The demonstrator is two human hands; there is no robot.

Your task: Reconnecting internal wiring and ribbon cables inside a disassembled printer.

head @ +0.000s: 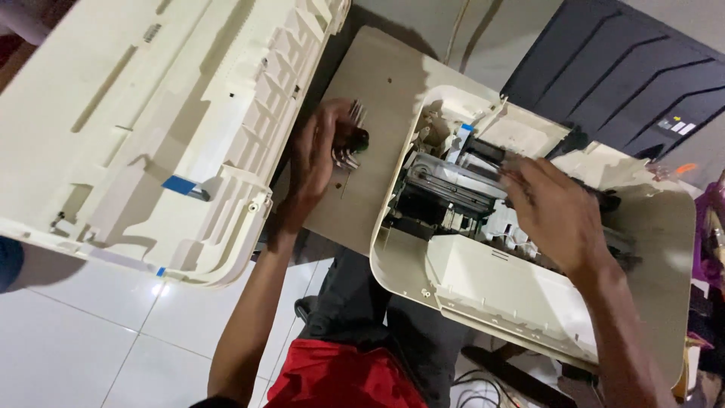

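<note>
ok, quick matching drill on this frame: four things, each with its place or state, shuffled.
Things:
1. left hand
2. right hand
3. detached cream cover
4. dark panel

Places or states:
A. top right corner
B. lying apart at the left, inner side up
C. gripping a small tool set over the flat board
D. reaching into the opened printer body

Pairs: 1-C, 2-D, 3-B, 4-A

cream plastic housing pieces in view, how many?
2. The detached cover lies upside down at left; the opened printer body sits at centre-right under the right hand. Smaller pieces may be hidden.
</note>
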